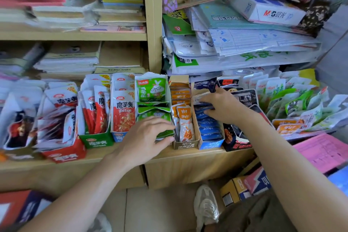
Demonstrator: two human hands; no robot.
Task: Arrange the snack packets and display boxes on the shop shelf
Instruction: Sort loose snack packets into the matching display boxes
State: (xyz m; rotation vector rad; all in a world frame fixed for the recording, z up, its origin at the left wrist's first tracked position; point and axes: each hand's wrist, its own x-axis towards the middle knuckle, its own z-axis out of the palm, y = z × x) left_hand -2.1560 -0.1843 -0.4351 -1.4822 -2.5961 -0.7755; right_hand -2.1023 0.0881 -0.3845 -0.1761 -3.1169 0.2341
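Fingers (163, 127) of left hand (146, 137) straight on green packets (152, 113); right hand (224, 105) pinches blue packets (202, 104).

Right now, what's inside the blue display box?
A row of blue packets fills the blue display box, lined front to back. The right hand grips several at the rear, covering what lies behind and beneath them.
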